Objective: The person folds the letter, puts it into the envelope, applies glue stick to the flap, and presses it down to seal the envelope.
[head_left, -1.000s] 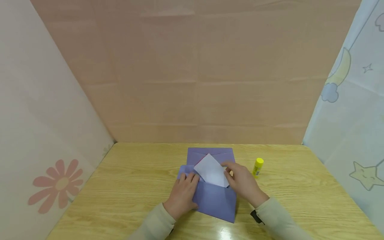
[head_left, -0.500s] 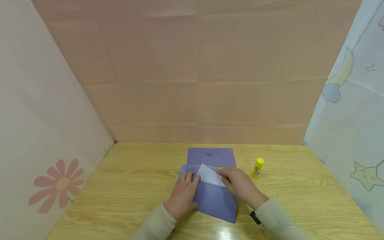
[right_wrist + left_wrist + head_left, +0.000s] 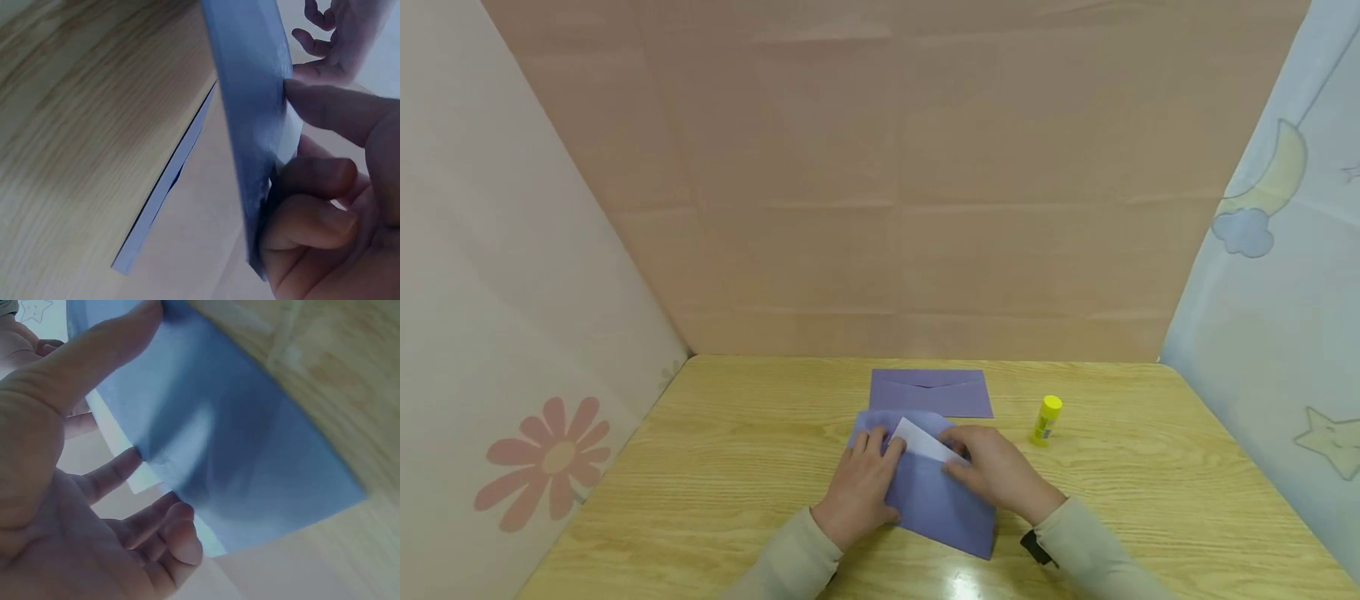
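A purple envelope [image 3: 936, 508] lies tilted under both hands, its mouth facing away from me. Out of that mouth sticks a corner of white paper [image 3: 921, 442]; the rest of the sheet is hidden inside. My left hand [image 3: 859, 483] grips the envelope's left part, thumb [image 3: 119, 347] at the near edge and fingers by the mouth. At the mouth's right end, my right hand [image 3: 996, 471] holds the envelope beside the paper. In the right wrist view its thumb [image 3: 331, 106] touches the front panel's edge, while the other fingers curl at the opening.
Behind the held envelope, a second purple envelope [image 3: 928, 396] lies flat with its flap down. A yellow glue stick [image 3: 1047, 419] stands upright to the right on the wooden table [image 3: 752, 433]. Cloth screens border the table's back and sides.
The white paper has slid deeper into the envelope, leaving a smaller corner showing. My right hand has moved slightly toward me, its thumb now on the front panel. My left hand stays put.
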A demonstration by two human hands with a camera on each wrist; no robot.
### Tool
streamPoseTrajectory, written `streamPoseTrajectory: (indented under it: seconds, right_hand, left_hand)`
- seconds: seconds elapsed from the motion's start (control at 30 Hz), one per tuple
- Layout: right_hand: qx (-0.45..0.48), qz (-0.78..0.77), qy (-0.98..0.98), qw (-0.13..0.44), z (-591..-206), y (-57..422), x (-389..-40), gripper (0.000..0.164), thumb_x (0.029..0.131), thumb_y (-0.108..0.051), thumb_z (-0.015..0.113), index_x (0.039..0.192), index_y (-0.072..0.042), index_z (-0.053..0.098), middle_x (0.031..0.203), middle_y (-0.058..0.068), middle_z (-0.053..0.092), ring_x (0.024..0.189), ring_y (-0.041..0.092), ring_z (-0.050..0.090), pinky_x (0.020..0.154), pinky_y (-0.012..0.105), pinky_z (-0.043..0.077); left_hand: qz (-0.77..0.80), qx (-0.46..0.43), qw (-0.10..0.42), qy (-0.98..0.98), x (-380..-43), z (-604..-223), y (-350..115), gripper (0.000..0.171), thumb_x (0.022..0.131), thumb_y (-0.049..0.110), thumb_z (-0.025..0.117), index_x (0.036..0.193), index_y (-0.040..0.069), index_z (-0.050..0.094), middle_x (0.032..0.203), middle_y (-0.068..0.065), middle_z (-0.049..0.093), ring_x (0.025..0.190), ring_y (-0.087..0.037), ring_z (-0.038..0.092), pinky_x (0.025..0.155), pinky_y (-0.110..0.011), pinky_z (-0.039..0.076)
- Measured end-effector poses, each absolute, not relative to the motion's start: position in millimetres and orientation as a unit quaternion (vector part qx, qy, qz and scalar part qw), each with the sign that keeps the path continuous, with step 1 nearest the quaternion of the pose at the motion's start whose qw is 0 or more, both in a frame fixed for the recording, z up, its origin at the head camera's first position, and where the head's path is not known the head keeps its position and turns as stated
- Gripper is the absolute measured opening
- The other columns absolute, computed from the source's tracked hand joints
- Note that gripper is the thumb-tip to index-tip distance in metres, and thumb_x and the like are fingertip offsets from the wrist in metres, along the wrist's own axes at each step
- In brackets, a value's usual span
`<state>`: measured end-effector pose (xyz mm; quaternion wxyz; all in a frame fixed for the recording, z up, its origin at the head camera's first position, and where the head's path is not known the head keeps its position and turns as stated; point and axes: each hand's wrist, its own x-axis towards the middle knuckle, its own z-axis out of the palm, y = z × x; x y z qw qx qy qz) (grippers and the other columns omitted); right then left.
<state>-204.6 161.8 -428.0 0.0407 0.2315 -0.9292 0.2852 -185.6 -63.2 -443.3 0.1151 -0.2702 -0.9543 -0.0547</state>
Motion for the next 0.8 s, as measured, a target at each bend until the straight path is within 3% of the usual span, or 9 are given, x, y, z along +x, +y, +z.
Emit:
streamPoseTrajectory:
  seconds: [0.17, 0.3, 0.37, 0.47, 0.57, 0.8]
  right_hand:
    - [0.195, 0.309, -0.930, 0.050, -431, 168, -210, 0.027, 0.083, -0.012, 0.080, 0.108, -0.010, 0.071, 0.079, -0.010, 0.064, 0.071, 0.003, 0.056, 0.064, 0.024, 0.047]
    - [0.163, 0.344, -0.922, 0.069, -431, 176, -214, 0.023, 0.083, -0.010, 0.079, 0.105, -0.008, 0.071, 0.079, -0.009, 0.065, 0.072, 0.006, 0.056, 0.066, 0.026, 0.047]
    - [0.142, 0.365, -0.917, 0.076, -430, 179, -214, 0.021, 0.083, -0.010, 0.079, 0.103, -0.008, 0.071, 0.080, -0.007, 0.065, 0.072, 0.008, 0.056, 0.066, 0.025, 0.047]
    - [0.114, 0.405, -0.905, 0.068, -428, 183, -214, 0.019, 0.085, -0.010, 0.078, 0.101, -0.008, 0.069, 0.080, -0.003, 0.063, 0.071, 0.010, 0.054, 0.064, 0.025, 0.045]
    - [0.087, 0.445, -0.889, 0.062, -427, 183, -214, 0.018, 0.087, -0.009, 0.077, 0.100, -0.005, 0.067, 0.081, 0.001, 0.063, 0.068, 0.012, 0.053, 0.061, 0.024, 0.045]
    - [0.047, 0.518, -0.853, 0.046, -426, 178, -215, 0.021, 0.088, -0.011, 0.076, 0.103, -0.001, 0.064, 0.085, 0.007, 0.065, 0.067, 0.014, 0.054, 0.057, 0.026, 0.046]
  left_hand:
    - [-0.120, -0.262, 0.146, -0.946, -192, -445, -70, 0.077, 0.070, 0.035, 0.091, 0.132, 0.010, 0.053, 0.134, -0.017, 0.051, 0.116, -0.034, 0.050, 0.085, -0.046, 0.051]
    - [-0.212, -0.225, 0.204, -0.929, -198, -437, -82, 0.045, 0.083, 0.028, 0.082, 0.114, 0.006, 0.059, 0.113, -0.012, 0.057, 0.098, -0.027, 0.054, 0.073, -0.037, 0.052]
    - [-0.263, -0.197, 0.205, -0.922, -200, -432, -90, 0.027, 0.089, 0.025, 0.076, 0.100, 0.007, 0.059, 0.097, -0.006, 0.057, 0.084, -0.020, 0.053, 0.064, -0.030, 0.048]
    - [-0.340, -0.161, 0.151, -0.914, -204, -428, -100, 0.021, 0.099, 0.028, 0.063, 0.090, 0.009, 0.058, 0.084, -0.002, 0.058, 0.066, -0.012, 0.050, 0.055, -0.024, 0.043]
    - [-0.420, -0.149, 0.083, -0.891, -206, -427, -105, 0.025, 0.105, 0.028, 0.053, 0.092, 0.008, 0.061, 0.082, -0.005, 0.063, 0.059, -0.010, 0.051, 0.054, -0.024, 0.045]
    - [-0.555, -0.180, -0.082, -0.808, -205, -433, -98, 0.034, 0.108, 0.025, 0.046, 0.120, -0.004, 0.060, 0.102, -0.021, 0.065, 0.081, -0.031, 0.065, 0.063, -0.039, 0.056]
